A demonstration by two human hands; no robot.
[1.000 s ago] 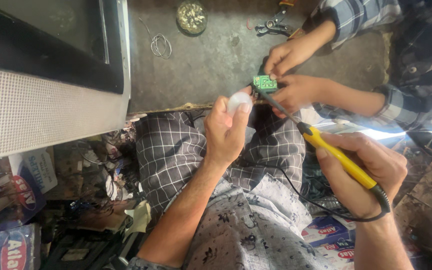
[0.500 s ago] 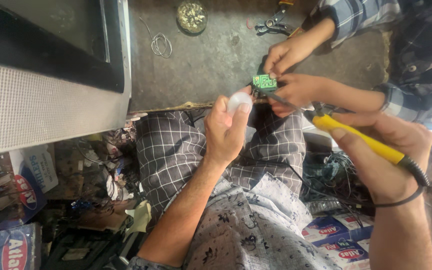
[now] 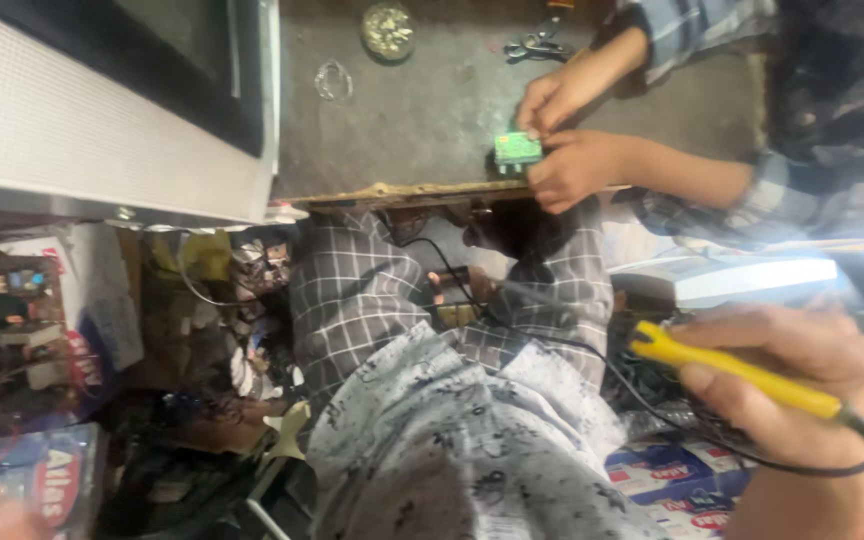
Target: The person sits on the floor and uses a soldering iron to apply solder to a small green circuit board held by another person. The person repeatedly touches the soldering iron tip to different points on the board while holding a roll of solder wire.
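Right hand (image 3: pixel 797 395), low at the right edge of the view, is closed round a soldering iron (image 3: pixel 742 372) with a yellow handle, fingers wrapped over the handle; its black cord (image 3: pixel 572 350) trails left across the lap; the iron's tip is blurred and cannot be made out. The person's left hand is out of view, so nothing can be said of its grip.

The iron hangs over the lap, well apart from the small green circuit board (image 3: pixel 518 150); that board stands at the near edge of the grey workbench (image 3: pixel 422 120), pinched between a co-worker's two hands, the upper hand (image 3: pixel 555 100) touching its top edge and the lower hand (image 3: pixel 577 170) cupping it from the side; both come from checked sleeves at the upper right.

By the look of it, the work sits between touches: the board is presented and steadied, the iron drawn back; bringing the iron to the board again would call for a long reach up and left, a steady aim at the bare face of the board, and clearance from the co-worker's fingertips, which crowd it closely.

Farther out on the bench lie a round tin (image 3: pixel 388 30), a loop of wire (image 3: pixel 332 80) and a pair of pliers (image 3: pixel 537 45); a white perforated panel (image 3: pixel 82 130) fills the upper left; printed blue boxes (image 3: pixel 672 480) lie below the right hand.
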